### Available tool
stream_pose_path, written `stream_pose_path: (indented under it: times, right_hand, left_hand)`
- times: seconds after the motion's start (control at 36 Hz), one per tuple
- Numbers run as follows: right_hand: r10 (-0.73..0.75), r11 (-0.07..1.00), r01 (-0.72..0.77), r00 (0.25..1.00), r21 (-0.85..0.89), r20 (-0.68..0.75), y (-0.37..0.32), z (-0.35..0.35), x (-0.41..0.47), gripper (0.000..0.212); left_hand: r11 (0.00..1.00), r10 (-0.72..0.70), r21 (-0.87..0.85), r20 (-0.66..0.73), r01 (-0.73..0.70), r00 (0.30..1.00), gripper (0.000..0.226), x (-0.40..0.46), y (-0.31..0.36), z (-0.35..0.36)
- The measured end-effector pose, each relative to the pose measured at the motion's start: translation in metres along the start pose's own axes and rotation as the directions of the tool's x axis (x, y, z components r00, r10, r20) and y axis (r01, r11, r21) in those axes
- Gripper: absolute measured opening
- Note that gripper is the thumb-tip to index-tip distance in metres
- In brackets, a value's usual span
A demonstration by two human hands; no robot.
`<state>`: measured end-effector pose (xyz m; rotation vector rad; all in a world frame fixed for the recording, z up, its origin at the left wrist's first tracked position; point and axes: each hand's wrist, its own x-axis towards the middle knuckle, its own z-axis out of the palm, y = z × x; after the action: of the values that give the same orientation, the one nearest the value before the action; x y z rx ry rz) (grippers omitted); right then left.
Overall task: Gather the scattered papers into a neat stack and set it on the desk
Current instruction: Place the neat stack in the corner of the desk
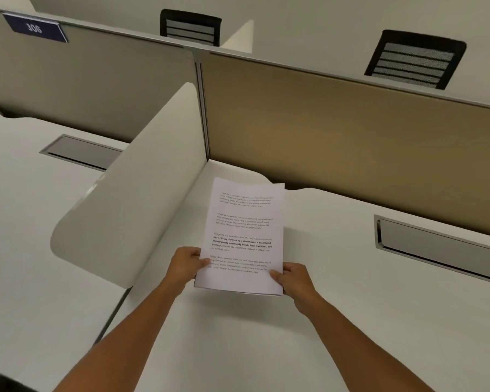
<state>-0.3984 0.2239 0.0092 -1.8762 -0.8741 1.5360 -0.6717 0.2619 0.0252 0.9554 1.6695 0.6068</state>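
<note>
A stack of white printed papers (pixel 245 222) is held above the white desk (pixel 337 306), near its back left corner. My left hand (pixel 186 264) grips the stack's lower left edge, thumb on top. At the lower right corner my right hand (pixel 294 278) pinches it the same way. The sheets look aligned, with a slightly offset edge showing along the top. I cannot tell whether the far end of the stack touches the desk.
A rounded white side divider (pixel 130 199) stands just left of the papers. A tan back panel (pixel 351 142) closes the desk's far side. A grey cable flap (pixel 436 244) is set into the desk at right. Two black chairs (pixel 416 59) show beyond the panel.
</note>
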Motion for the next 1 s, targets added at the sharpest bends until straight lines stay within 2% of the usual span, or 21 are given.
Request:
stream_pose_path:
  times: [0.36,0.58,0.72,0.92,1.0]
  right_hand:
    - [0.099,0.993,-0.102,0.994,0.057,0.053,-0.056,0.054,0.079,0.007]
    - [0.209,0.968,-0.218,0.975,0.121,0.077,-0.069,0.093,0.126,0.008]
    - [0.256,0.950,-0.266,0.963,0.165,0.080,-0.067,0.108,0.146,0.006]
    - [0.256,0.962,-0.252,0.966,0.109,-0.027,-0.057,0.117,0.161,0.008]
    - [0.235,0.971,-0.230,0.967,0.062,-0.100,-0.056,0.117,0.160,0.006]
  left_hand:
    - [0.993,0.007,0.116,-0.090,0.004,0.996,0.009,0.108,0.020,-0.036]
    - [0.981,-0.025,0.187,-0.121,0.047,0.992,0.025,0.172,0.020,-0.055]
    - [0.971,-0.036,0.229,-0.138,0.067,0.990,0.020,0.198,0.018,-0.056]
    - [0.958,-0.065,0.268,-0.151,0.105,0.986,0.020,0.215,0.010,-0.048]
    - [0.945,-0.026,0.318,-0.180,0.083,0.983,0.022,0.216,0.011,-0.045]
